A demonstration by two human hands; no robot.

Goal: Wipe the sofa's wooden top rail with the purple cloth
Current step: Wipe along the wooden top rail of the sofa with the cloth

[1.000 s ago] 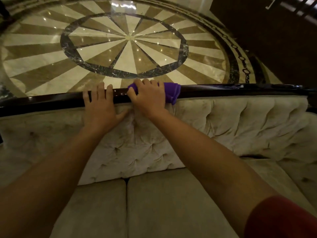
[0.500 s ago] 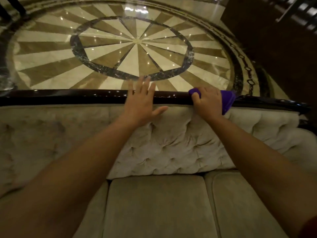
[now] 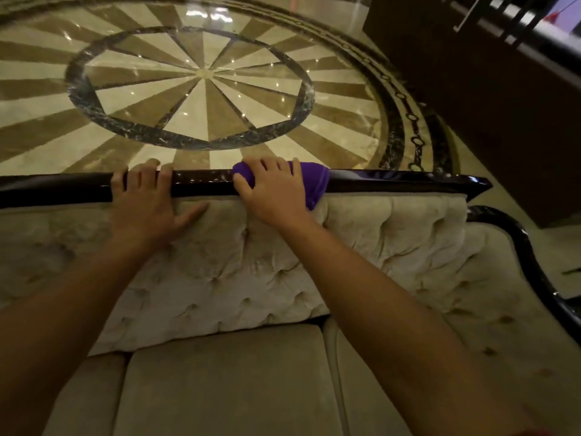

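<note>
The sofa's dark glossy wooden top rail [image 3: 393,184] runs left to right across the middle of the head view and ends in a point at the right. My right hand [image 3: 273,190] presses the purple cloth [image 3: 316,184] onto the rail, fingers curled over the top; the cloth sticks out to the right of the hand. My left hand [image 3: 144,202] lies just to the left, fingers hooked over the rail, palm flat on the tufted backrest, holding nothing.
The beige tufted backrest [image 3: 393,234] and seat cushions [image 3: 226,382] lie below the rail. A dark curved wooden arm [image 3: 528,253] bounds the sofa at the right. Behind the rail is a polished marble floor [image 3: 201,77] with a starburst; a dark wall [image 3: 487,105] stands far right.
The view has shifted along the sofa toward its right end. My right hand with the cloth stays on the rail. My left hand has come down from a raised pose and hooked over the rail.
</note>
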